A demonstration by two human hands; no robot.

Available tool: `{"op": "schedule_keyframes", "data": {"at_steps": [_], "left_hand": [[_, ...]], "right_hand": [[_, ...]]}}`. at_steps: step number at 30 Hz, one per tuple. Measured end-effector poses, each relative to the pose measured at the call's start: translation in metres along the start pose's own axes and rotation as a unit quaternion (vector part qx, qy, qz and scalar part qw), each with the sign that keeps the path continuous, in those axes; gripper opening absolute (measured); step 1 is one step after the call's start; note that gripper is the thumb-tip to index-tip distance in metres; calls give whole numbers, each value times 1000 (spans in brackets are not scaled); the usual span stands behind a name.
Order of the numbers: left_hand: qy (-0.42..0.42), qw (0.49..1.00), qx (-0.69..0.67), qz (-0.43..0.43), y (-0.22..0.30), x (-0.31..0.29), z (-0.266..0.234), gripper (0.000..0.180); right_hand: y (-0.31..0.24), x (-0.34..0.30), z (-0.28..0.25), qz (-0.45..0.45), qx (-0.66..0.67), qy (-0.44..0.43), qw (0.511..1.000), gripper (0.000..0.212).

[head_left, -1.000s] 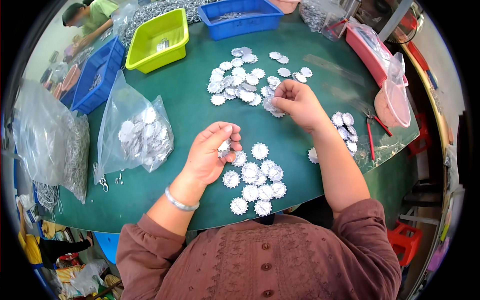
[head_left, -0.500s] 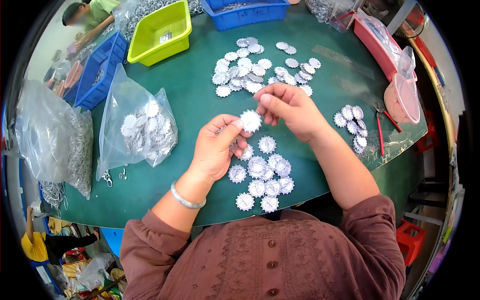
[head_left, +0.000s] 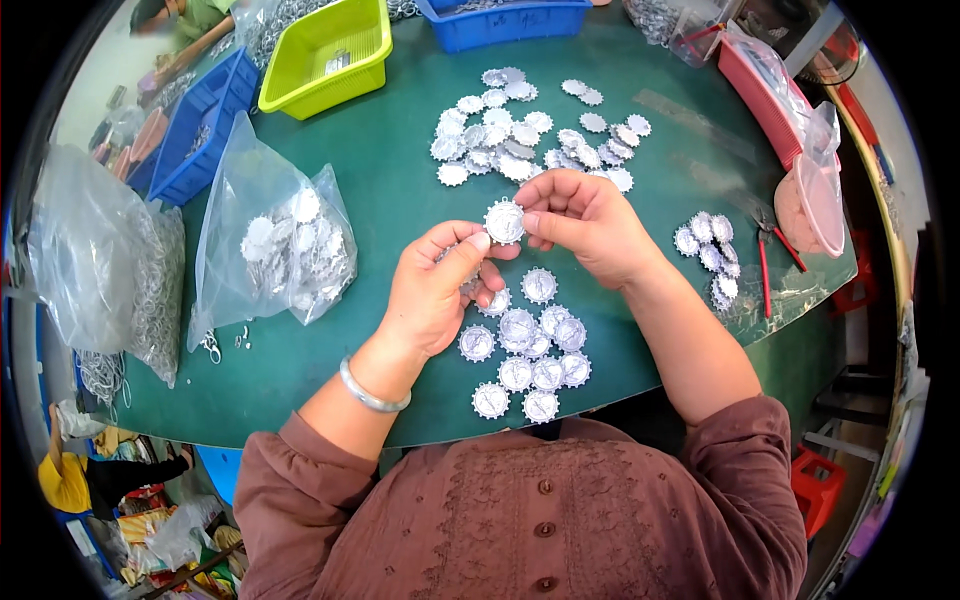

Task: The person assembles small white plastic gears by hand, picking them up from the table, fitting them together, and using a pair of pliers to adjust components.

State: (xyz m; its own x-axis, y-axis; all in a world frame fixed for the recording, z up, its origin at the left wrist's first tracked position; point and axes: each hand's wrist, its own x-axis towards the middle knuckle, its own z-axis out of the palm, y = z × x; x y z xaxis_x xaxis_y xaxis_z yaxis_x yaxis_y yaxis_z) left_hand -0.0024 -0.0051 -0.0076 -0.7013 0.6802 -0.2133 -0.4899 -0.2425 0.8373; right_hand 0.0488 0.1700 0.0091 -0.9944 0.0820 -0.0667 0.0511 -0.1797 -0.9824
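The left hand (head_left: 440,290) and the right hand (head_left: 590,225) meet above the middle of the green worktop (head_left: 400,180), pinching one silver toothed disc (head_left: 504,221) between them: the left thumb and forefinger close on its lower left edge, the right thumb and fingertips on its right edge. The disc is held in the air, clear of the worktop, just above the laid-out group of discs (head_left: 530,355) by the near edge.

The grip is on the rim alone, so the disc looks liable to slip, and a drop would likely scatter the neat group underneath. The left palm seems to cup more silver pieces; if those fingers loosen, these could spill too. The loose heap of discs (head_left: 530,130) toward the far edge lies close enough that a sweeping wrist could mix sorted with unsorted.

What the left palm holds is mostly hidden by the curled fingers. The relief on the disc face is too small to read. The clear bag of discs (head_left: 290,250) near the left edge blurs its contents, and the small pile (head_left: 705,250) and red-handled pliers (head_left: 770,255) toward the right edge are bent by the lens.
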Motion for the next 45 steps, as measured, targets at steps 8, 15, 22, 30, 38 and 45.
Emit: {"op": "schedule_keyframes", "data": {"at_steps": [8, 15, 22, 30, 38, 45], "left_hand": [[2, 1000, -23, -8, 0, 2, -3, 19], [-1, 999, -39, -10, -1, 1, -6, 22], [3, 997, -67, -27, -2, 2, 4, 27], [-25, 996, -57, -61, 0, 1, -4, 25], [-6, 997, -24, -67, 0, 0, -3, 15], [-9, 998, -25, -60, 1, -1, -4, 15]], "right_hand": [[1, -1, -2, -6, 6, -1, 1000, 18], [0, -1, 0, -15, -6, 9, 1000, 18], [8, -2, 3, -83, -44, -54, 994, 19], [9, 20, -44, -222, -490, 211, 816, 17], [11, 26, -68, -141, -660, 204, 709, 15], [-6, 17, -48, -79, -313, 213, 922, 13]]}}
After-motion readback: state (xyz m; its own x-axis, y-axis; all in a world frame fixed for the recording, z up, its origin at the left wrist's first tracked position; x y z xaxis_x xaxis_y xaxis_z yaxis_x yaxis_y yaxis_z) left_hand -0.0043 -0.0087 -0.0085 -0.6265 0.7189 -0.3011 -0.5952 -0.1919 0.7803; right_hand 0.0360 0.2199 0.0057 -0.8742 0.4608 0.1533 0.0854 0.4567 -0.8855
